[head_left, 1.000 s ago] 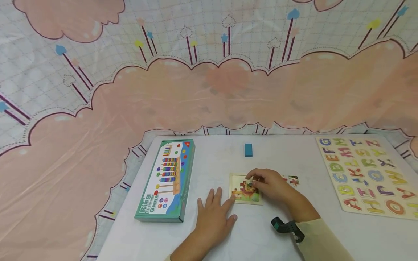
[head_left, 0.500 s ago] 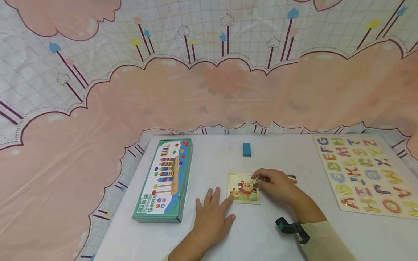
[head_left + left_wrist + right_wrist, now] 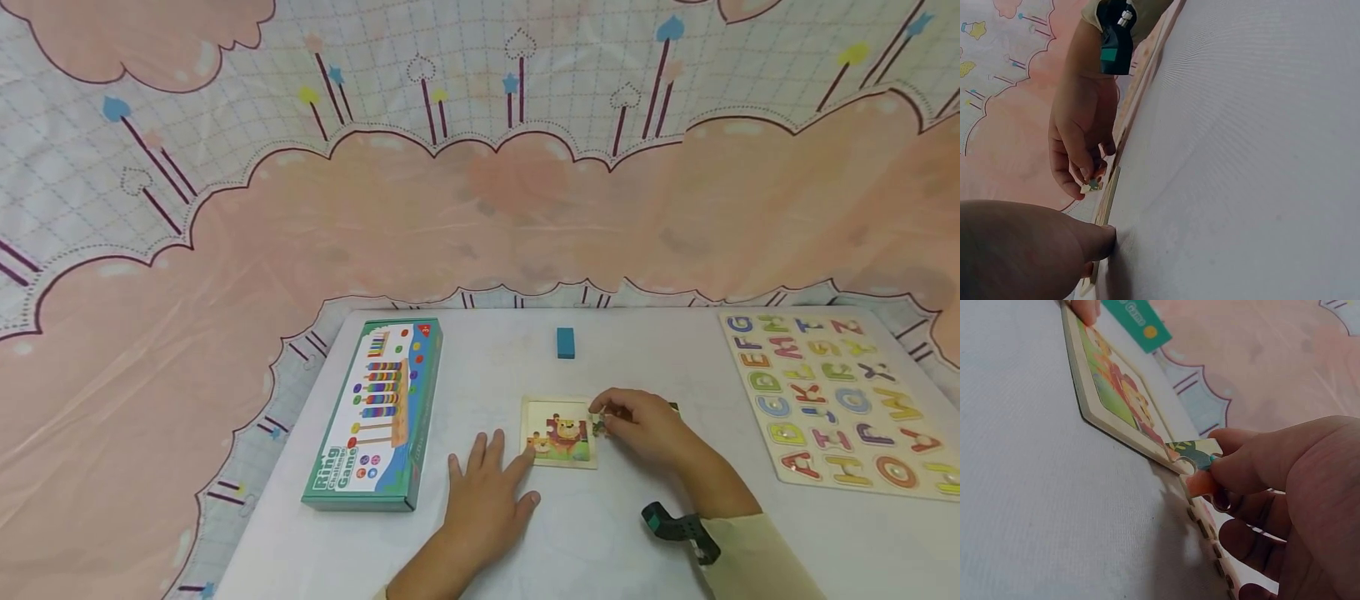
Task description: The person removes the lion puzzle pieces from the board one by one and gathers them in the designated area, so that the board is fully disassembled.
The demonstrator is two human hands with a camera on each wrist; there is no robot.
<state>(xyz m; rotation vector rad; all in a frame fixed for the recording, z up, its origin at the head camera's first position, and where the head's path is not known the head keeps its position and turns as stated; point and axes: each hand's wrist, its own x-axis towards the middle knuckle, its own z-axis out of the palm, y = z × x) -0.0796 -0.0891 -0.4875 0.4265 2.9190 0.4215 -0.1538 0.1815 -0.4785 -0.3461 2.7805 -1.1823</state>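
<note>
A small wooden jigsaw tray (image 3: 543,412) lies on the white table, its lower part filled with a lion picture and its upper part bare. My left hand (image 3: 486,496) rests palm down with fingers spread, the index fingertip touching the tray's left side. Between thumb and fingers, my right hand (image 3: 643,427) pinches a jigsaw piece (image 3: 1196,452) with green and pale yellow print, held tilted at the tray's right edge. More loose jigsaw pieces (image 3: 1208,532) lie beyond the tray in the right wrist view; in the head view the right hand mostly hides them.
To the left lies a green-edged Ring Challenge Game box (image 3: 375,417). A blue block (image 3: 566,343) sits toward the back. At the right is a wooden alphabet board (image 3: 832,400). A patterned cloth (image 3: 480,217) hangs behind the table.
My right hand has drawn back rightward with the piece, from over the lion picture to the tray's right edge. The left hand stays in place on the tray.
</note>
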